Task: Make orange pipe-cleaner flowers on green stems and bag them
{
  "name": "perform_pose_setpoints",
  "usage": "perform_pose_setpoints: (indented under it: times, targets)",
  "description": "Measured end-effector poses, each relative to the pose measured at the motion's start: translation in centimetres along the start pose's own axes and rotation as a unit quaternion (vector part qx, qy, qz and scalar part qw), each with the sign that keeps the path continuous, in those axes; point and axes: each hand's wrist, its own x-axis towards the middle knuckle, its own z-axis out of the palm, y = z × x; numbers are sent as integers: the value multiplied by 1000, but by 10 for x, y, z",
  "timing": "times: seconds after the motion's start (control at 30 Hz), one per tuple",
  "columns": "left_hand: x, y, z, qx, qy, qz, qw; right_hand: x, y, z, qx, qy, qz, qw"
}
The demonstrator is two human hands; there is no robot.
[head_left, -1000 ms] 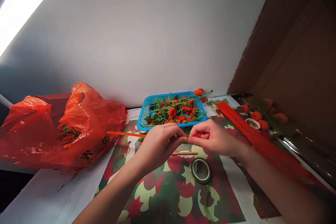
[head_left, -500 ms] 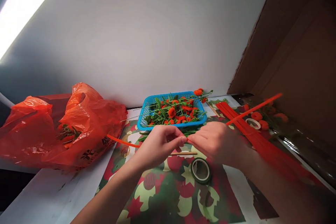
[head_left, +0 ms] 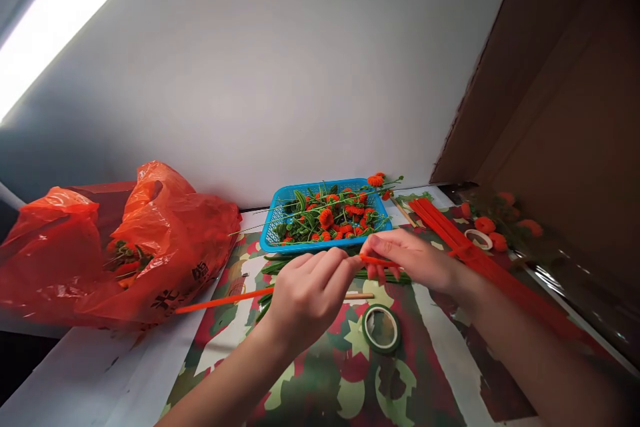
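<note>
Centre-frame, an orange strip (head_left: 225,298) is being pinched by fingers of left hand (head_left: 310,290) and right hand (head_left: 423,259), seemingly being bent, steadiness needed next.

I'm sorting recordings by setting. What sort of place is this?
It looks like a small craft workspace, perhaps for making flowers: a blue basket holds orange flowers and greenery, a roll of green tape lies on the table, and there's a handheld orange strip.
</note>
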Motion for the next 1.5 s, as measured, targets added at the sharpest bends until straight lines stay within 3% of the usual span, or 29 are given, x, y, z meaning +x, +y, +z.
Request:
perform_pose_setpoints:
  times: [0.13,0.23,0.47,0.6,0.67,0.7,0.8,0.87,0.9,0.93,0.97,1.0,1.1,1.17,1.23,1.3,1.5]
  targets:
    - [-2,-1,3,-27,-16,6,1000,3,5,-1,58,-83,7,995]
    - [-3,-1,5,-17,-29,7,999,4,9,-2,64,-98,-11,993]
    - [-3,-4,10,30,-11,22,999,1,2,2,-21,-19,-39,999]
    - [2,-3,7,-132,-42,-89,986,-4,-4,5,-190,58,-119,973]
    - [5,-4,5,-258,-80,-185,945,-7,-7,6,-304,84,-196,929]
    - [6,-6,5,-331,-104,-237,908,-8,-9,6,-354,91,-230,902]
    - [8,-15,8,-536,-182,-369,737,-12,-13,8,-472,96,-291,827]
    - [8,-22,12,-610,-227,-413,637,-12,-13,10,-525,91,-301,791]
    - [7,-25,15,-626,-244,-423,608,-12,-12,10,-540,88,-300,781]
    - [7,-26,17,-627,-251,-425,602,-11,-11,11,-542,86,-297,781]
    - [6,-27,18,-613,-245,-418,624,-10,-10,11,-530,88,-288,792]
    - [6,-26,19,-581,-226,-400,672,-9,-9,10,-507,94,-273,812]
    - [5,-20,19,-395,-118,-266,871,-8,-8,8,-399,122,-204,886]
    - [4,-16,18,-245,-29,-135,960,-9,-9,7,-334,123,-163,920]
    - [2,-13,18,-124,44,-25,991,-11,-11,6,-289,107,-136,942]
    - [1,-12,17,-51,80,39,995,-11,-12,6,-259,88,-112,955]
    - [1,-12,17,-2,49,78,996,-10,-12,4,-232,52,-74,969]
